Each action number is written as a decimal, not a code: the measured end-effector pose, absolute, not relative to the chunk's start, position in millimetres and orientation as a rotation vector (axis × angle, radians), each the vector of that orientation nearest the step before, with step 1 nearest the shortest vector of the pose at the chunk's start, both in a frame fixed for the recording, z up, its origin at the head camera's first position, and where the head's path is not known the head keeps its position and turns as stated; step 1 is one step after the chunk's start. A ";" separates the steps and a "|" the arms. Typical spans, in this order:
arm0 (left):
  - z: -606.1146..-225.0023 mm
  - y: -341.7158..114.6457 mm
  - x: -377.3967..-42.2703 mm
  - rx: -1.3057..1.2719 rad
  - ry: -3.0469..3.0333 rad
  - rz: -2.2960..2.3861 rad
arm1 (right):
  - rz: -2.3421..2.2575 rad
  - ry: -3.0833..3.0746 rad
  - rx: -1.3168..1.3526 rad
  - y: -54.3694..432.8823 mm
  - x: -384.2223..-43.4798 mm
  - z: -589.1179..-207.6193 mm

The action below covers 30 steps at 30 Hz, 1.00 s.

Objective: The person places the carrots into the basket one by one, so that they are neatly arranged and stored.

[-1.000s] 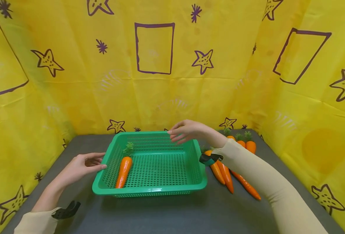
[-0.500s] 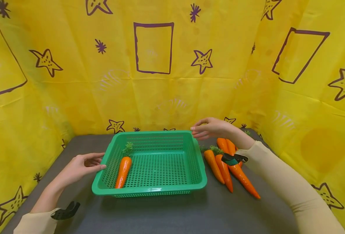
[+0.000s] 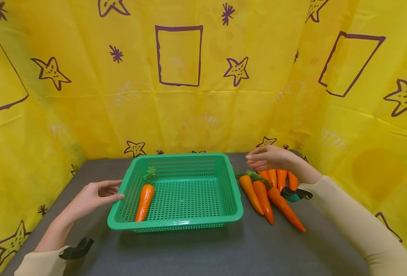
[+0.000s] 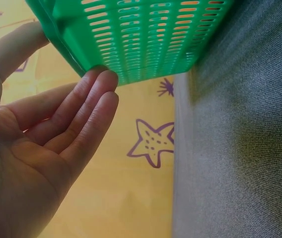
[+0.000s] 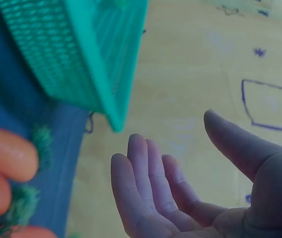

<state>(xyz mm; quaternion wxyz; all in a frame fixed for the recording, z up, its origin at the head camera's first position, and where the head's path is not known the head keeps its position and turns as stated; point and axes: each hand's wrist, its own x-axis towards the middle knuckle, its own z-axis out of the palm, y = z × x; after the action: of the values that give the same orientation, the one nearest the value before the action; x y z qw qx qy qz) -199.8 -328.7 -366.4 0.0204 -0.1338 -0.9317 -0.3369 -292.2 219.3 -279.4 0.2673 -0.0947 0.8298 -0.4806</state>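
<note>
My left hand (image 3: 94,197) is at the left side of a green plastic basket (image 3: 175,222), its thumb and fingertips against the outside of the rim. In the left wrist view those fingers (image 4: 99,106) are fairly straight beside the slotted wall. One orange carrot (image 3: 144,203) with a leafy green top lies inside the basket, along its left side. My right hand (image 3: 272,158) hovers over the back of a group of carrots (image 3: 286,209) to the right of the basket. Nothing is between its fingers, and the right wrist view shows thumb and fingers spread apart.
A dark grey table (image 3: 189,255) carries the basket and the loose carrots. Yellow cloth (image 3: 203,115) with purple stars and frames hangs close behind the table and along both sides. The basket's right rim stands close to the nearest loose carrots.
My right hand has moved right, from above the basket's back rim to above the loose carrots. The left hand, basket and carrot inside stay as they were.
</note>
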 end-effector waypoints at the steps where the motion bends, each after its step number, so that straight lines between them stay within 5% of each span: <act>1: -365.9 -328.9 -199.8 -0.416 -2.891 -1.041 | -1.291 2.241 -0.249 223.0 -291.5 -281.7; 30: -366.3 -327.9 -198.0 -0.427 -2.880 -1.043 | -1.461 2.161 -0.039 314.3 -260.2 -363.3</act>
<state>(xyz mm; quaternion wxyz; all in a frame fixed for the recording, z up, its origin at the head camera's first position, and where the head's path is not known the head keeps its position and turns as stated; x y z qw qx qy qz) -198.0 -327.9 -366.3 0.0244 -0.1382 -0.9309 -0.3372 -260.2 314.3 -363.3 0.2633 -0.0144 0.7991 -0.5403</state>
